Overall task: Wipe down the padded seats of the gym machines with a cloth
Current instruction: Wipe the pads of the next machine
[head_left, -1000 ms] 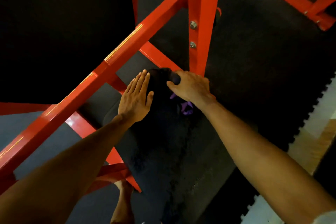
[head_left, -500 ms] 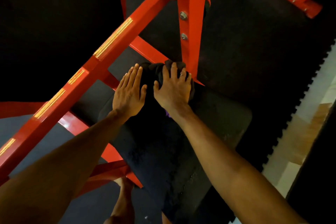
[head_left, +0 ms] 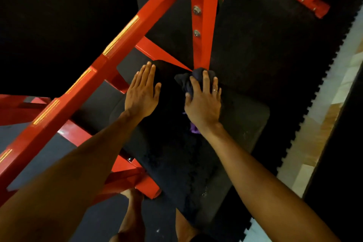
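Observation:
A black padded seat of a red gym machine lies below me, running from the centre towards the lower right. My right hand presses a dark cloth onto the far end of the seat, just under the red upright post; a purple bit of the cloth shows under my wrist. The fingers lie mostly straight over the bunched cloth. My left hand rests flat on the seat's far left corner, fingers straight and together, holding nothing.
A red steel frame beam runs diagonally on the left, and a bolted upright post stands right behind the cloth. Black rubber floor mats surround the machine, with a toothed mat edge and pale flooring at right. My feet show at the bottom.
My right hand has slid the cloth to the right along the seat's far end, away from my left hand. My left hand has stayed flat in place.

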Demonstrator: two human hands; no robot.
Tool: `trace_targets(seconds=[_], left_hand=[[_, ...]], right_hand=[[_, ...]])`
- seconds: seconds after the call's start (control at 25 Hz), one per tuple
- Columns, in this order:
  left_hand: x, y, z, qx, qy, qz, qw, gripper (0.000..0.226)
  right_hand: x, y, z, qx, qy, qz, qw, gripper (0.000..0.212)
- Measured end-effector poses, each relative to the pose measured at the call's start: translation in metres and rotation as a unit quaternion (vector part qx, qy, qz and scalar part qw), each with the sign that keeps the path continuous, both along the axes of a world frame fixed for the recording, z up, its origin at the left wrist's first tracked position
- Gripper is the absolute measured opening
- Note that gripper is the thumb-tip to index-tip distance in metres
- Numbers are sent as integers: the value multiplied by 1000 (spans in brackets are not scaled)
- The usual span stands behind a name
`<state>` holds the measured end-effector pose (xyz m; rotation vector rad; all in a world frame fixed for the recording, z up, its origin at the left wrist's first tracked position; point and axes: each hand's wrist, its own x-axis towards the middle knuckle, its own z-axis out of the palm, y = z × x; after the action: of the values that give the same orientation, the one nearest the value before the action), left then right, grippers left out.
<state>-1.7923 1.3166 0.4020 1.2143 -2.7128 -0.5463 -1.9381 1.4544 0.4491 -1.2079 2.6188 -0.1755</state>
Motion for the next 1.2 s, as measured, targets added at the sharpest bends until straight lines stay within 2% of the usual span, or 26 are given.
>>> trace_targets(seconds=[0.08,0.24,0.36,0.44,0.52,0.64,0.8,0.96,1.08,1.2], left_hand=[[1,-3,-1,2,16,-8,1000,60],[29,2,-10,-19,54,-76,995,61],[54,4,-11,-44,55,-104,992,57],[68,8,-8,-47,43,-103,993,57],[83,17,-9,-57,41,-91,993,56],[109,28,-16,-57,50,-73,994,55],[125,34,-18,-49,72,-77,993,55],[132,48,-19,-46,76,-46,995,52],[136,52,-21,-29,69,-41,996,53],[136,55,-20,-16,69,-33,997,53]], right_hand=[[31,-19,0,-6,-13,-25,1000,62],[92,25,-2,-5,28,74,997,68],[73,60,0,10,47,129,990,64],[53,60,3,33,60,106,992,65],[53,45,2,32,28,36,998,67],[100,19,-1,-2,1,-44,999,72],[158,44,-2,4,14,81,997,72],[126,73,0,32,38,141,989,70],[93,60,-1,43,61,58,996,69],[125,34,-3,-1,14,-67,998,71]])
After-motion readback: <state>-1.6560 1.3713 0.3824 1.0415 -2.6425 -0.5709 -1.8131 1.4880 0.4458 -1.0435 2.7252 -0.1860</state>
